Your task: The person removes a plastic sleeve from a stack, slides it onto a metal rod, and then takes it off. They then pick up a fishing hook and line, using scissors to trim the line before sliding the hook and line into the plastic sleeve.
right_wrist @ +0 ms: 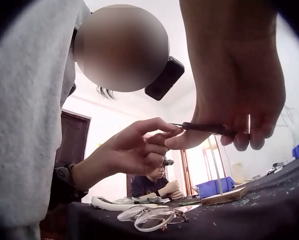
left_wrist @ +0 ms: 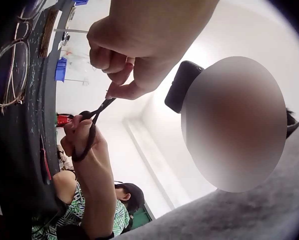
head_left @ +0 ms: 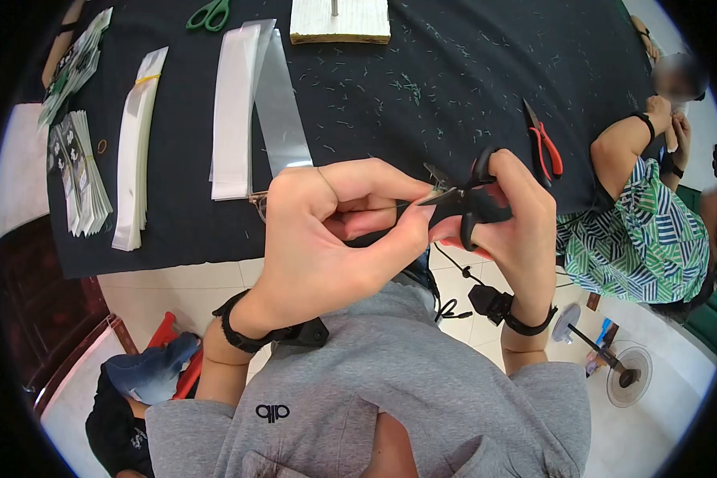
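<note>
In the head view the right hand (head_left: pixel 520 211) grips black-handled scissors (head_left: pixel 478 191), fingers through the loops. Their blades meet the left hand's fingertips. The left hand (head_left: pixel 334 239) pinches something small and thin between thumb and index finger, too small to make out. In the left wrist view the scissors (left_wrist: pixel 93 120) stand just below the left hand (left_wrist: pixel 134 55), with the right hand (left_wrist: pixel 89 145) on the loops. The right wrist view shows the left hand (right_wrist: pixel 134 147) touching the blade end, and the right hand (right_wrist: pixel 234 95) around the handles.
On the black cloth (head_left: pixel 358 95) lie stacks of clear sleeves (head_left: pixel 235 111), red-handled pliers (head_left: pixel 548 151), green scissors (head_left: pixel 209 14) and scattered green bits. A wooden block (head_left: pixel 340 22) with a rod stands at the back. Glasses (left_wrist: pixel 10 75) lie near the left hand. Another person sits at right.
</note>
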Motion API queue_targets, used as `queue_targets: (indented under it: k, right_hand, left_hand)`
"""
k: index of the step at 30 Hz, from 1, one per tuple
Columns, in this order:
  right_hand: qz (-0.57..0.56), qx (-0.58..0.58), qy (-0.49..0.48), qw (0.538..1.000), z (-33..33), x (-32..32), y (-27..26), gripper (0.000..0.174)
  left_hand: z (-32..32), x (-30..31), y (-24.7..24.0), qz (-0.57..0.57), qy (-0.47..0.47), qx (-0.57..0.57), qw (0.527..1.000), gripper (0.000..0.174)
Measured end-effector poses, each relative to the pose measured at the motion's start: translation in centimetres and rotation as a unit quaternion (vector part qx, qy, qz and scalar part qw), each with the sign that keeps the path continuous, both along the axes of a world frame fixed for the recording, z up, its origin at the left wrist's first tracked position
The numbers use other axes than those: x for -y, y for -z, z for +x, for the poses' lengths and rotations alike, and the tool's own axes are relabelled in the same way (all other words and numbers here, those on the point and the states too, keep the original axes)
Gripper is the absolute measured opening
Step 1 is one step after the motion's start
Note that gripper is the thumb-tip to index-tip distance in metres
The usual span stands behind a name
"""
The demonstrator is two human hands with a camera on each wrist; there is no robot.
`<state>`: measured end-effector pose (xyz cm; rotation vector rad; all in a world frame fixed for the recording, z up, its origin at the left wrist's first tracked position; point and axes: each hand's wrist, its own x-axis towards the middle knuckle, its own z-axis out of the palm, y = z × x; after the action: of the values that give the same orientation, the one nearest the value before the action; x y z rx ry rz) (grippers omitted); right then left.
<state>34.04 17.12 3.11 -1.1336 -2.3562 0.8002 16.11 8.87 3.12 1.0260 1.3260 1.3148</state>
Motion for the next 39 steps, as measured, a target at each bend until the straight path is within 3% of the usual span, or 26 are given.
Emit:
queue_targets:
  k: [17,22,24,26,27,30,34,39]
  right_hand:
    - [0.043,0.065,0.028,0.997,0.3,0.3,-0.9,0.034]
    - [0.049,-0.006,0.175,0.983,1.0,-0.7,-0.8,0.030]
    - [0.056,0.053,0.182,0.980,2.0,-1.4,0.1,0.032]
    - [-0.065,-0.068,0.159,0.983,2.3,-1.4,1.2,0.037]
    - [-0.073,0.008,0.129,0.989,1.7,-1.0,0.2,0.044]
    - [-0.086,-0.005,0.061,0.994,0.5,0.1,-0.1,0.053]
    - [-0.003,-0.004,0.001,1.000,0.3,0.2,0.6,0.058]
    - [0.017,0.002,0.013,1.000,0.2,0.3,0.4,0.058]
  left_hand:
    - [0.2,-0.3,0.0,0.024,0.000,-0.037,0.999,0.012]
    - [0.1,-0.3,0.2,0.011,-0.005,-0.011,1.000,0.010]
    - [0.0,-0.3,0.3,0.006,-0.004,0.007,1.000,0.009]
    - [0.0,-0.4,0.4,0.008,-0.009,0.020,1.000,0.009]
    - [0.1,-0.4,0.5,0.011,-0.014,0.034,0.999,0.010]
    - [0.2,-0.3,0.5,0.009,-0.005,0.039,0.999,0.011]
    - [0.0,-0.2,0.1,0.001,0.005,0.023,1.000,0.012]
    - [0.1,0.0,0.0,0.007,0.007,0.013,1.000,0.013]
